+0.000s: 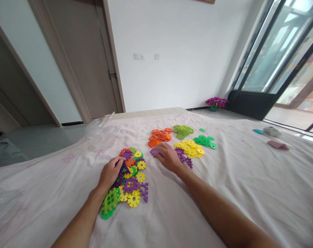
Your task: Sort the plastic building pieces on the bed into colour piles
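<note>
My left hand point(111, 171) rests at the left edge of a mixed heap of plastic building pieces point(130, 185). Its fingers are curled together beside a purple square piece point(126, 155); what they pinch, if anything, is hidden. Yellow, green, orange and purple notched discs and panels overlap in this heap. To the right, my right hand point(168, 156) reaches over the sheet with its fingers bent down on a purple piece point(153, 151), partly covered by them. Behind that wrist lies a purple group point(183, 158). Orange pieces point(160, 136) sit just beyond the fingertips.
Yellow point(189, 148), lime point(182, 131) and green point(205, 141) piles lie beyond my right hand. A clear plastic bag point(99, 127) is at the far left of the pale sheet point(236, 186). A pink item point(278, 144) and a white packet point(272, 131) lie far right.
</note>
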`<state>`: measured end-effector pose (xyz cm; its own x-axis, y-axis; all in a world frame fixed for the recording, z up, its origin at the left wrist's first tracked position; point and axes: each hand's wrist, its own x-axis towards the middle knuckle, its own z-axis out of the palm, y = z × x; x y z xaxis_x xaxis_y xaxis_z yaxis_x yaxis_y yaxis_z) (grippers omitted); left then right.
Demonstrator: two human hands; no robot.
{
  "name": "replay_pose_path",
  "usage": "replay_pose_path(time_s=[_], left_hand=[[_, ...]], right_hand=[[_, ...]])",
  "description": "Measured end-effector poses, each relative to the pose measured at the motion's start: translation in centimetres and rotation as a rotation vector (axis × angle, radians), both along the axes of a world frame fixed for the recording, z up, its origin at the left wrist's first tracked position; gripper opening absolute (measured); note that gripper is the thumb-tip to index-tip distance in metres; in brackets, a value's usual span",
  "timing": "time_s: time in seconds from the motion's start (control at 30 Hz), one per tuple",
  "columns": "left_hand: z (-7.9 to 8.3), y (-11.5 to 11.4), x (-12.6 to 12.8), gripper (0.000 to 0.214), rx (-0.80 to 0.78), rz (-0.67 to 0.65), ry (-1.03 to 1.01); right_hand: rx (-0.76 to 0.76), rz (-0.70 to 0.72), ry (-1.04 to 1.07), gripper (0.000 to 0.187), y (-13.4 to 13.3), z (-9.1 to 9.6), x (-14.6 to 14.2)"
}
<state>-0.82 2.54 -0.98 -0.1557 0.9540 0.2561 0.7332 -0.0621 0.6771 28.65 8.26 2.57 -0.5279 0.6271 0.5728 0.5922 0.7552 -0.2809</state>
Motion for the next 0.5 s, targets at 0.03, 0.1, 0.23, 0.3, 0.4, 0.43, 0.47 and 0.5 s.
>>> replay_pose_path(time_s=[0.03,0.1,0.23,0.3,0.4,0.43,0.47,0.5], left_hand=[[0.0,0.0,0.0,0.035,0.001,0.003,0.0],[0.1,-0.1,0.0,0.035,0.004,0.005,-0.001],[0.1,-0.1,0.1,0.035,0.009,-0.004,-0.003],[0.0,0.0,0.1,0.035,0.009,-0.001,-0.002],[0.0,0.0,0.0,0.034,0.009,0.004,0.001],[0.0,0.1,0.0,0.034,0.007,0.004,0.001],[0.0,0.1,0.0,0.034,0.006,0.003,0.001],[-0.1,0.0,0.0,0.035,0.005,0.002,0.001]], right_hand=[[0.001,0.078,-0.043,0.027,-0.6,-0.2,-0.9],[0.006,0.182,-0.127,0.036,-1.5,-0.5,-2.4],[0.004,0.256,-0.234,0.03,-2.2,-1.1,-4.2],[-0.001,0.271,-0.246,0.024,-2.2,-1.4,-4.5],[-0.001,0.287,-0.222,0.024,-2.2,-1.7,-4.4],[-0.001,0.287,-0.206,0.024,-2.2,-1.8,-4.2],[-0.003,0.273,-0.184,0.025,-2.1,-1.7,-4.0],[-0.005,0.235,-0.153,0.026,-1.9,-1.7,-3.7]])
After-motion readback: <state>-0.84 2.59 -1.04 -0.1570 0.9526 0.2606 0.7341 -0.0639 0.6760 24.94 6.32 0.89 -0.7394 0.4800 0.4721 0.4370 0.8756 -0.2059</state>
